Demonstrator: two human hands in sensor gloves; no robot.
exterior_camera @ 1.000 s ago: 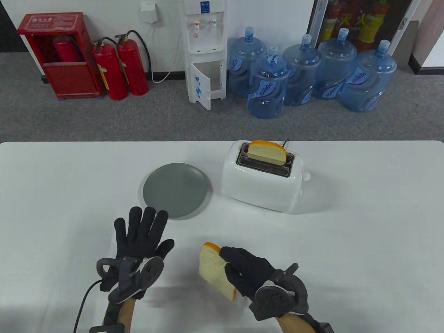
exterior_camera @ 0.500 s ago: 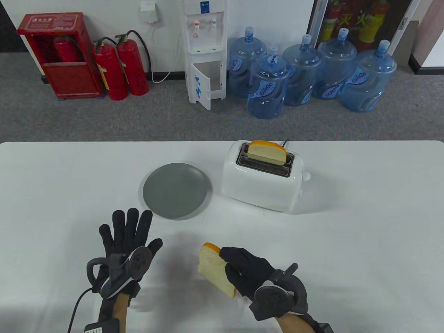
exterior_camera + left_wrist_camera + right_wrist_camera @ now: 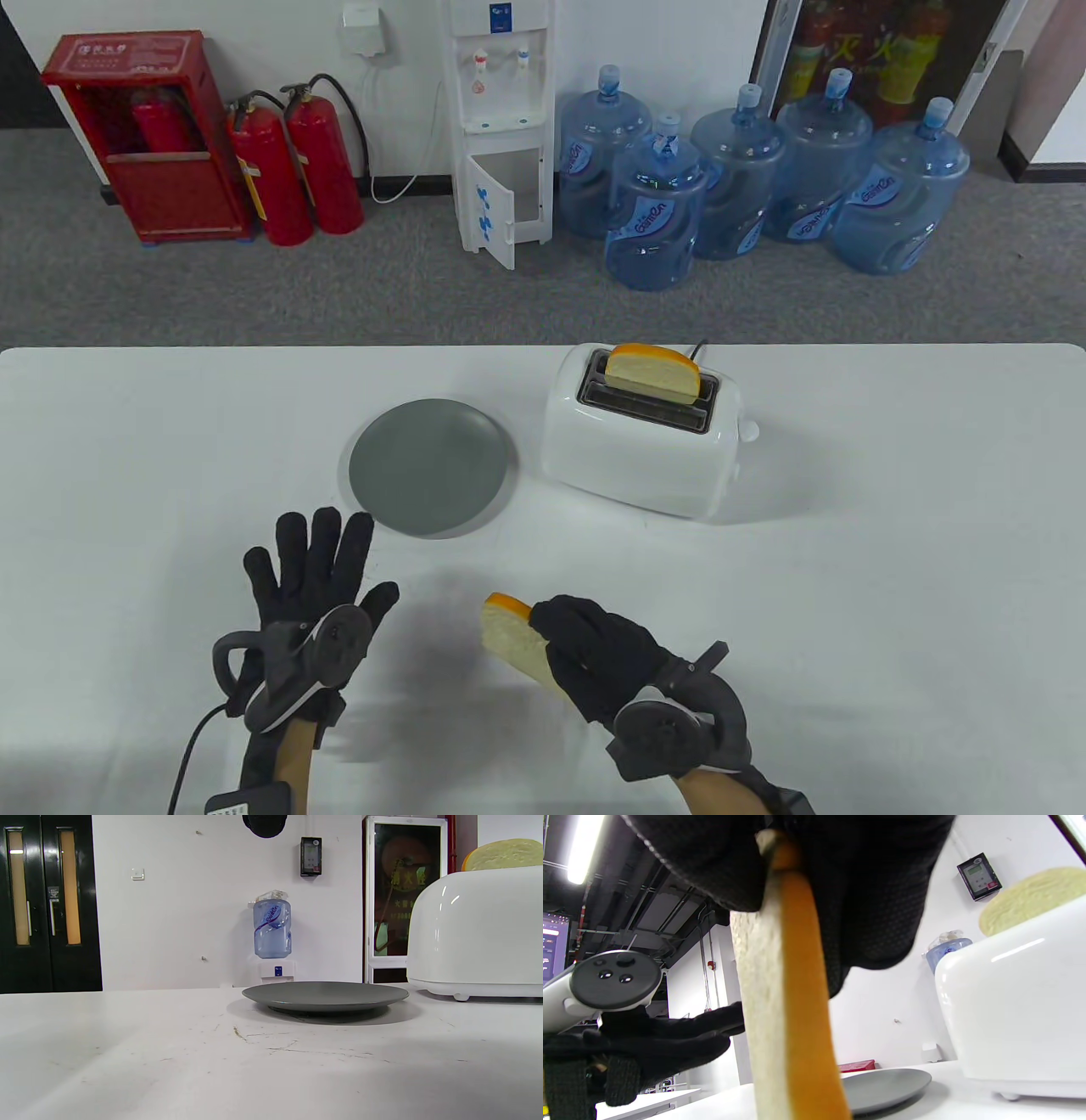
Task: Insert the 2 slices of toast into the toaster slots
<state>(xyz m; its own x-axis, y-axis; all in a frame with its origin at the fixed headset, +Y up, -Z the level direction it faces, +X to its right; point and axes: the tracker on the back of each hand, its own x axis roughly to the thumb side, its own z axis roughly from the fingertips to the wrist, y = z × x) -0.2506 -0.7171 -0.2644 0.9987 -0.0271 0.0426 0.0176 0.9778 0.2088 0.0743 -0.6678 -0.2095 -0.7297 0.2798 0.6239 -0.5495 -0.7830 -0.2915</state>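
A white two-slot toaster [image 3: 636,454] stands at the table's far middle; one toast slice [image 3: 652,372] sticks up out of its rear slot, and the front slot is bare. My right hand [image 3: 594,649] grips the second slice [image 3: 509,637] by its edge, held above the table near the front. In the right wrist view that held slice [image 3: 785,1005] stands edge-on under my fingers, with the toaster [image 3: 1014,1010] to the right. My left hand [image 3: 310,573] lies flat with fingers spread, holding nothing, just in front of the grey plate [image 3: 433,465].
The grey plate [image 3: 324,995] is bare and sits left of the toaster [image 3: 479,933]. The white table [image 3: 891,594] spreads wide on the right. Water bottles, a dispenser and fire extinguishers stand on the floor beyond the table's far edge.
My left hand drew back toward me and to the left, away from the plate. My right hand turned the held slice slightly and shifted a little left.
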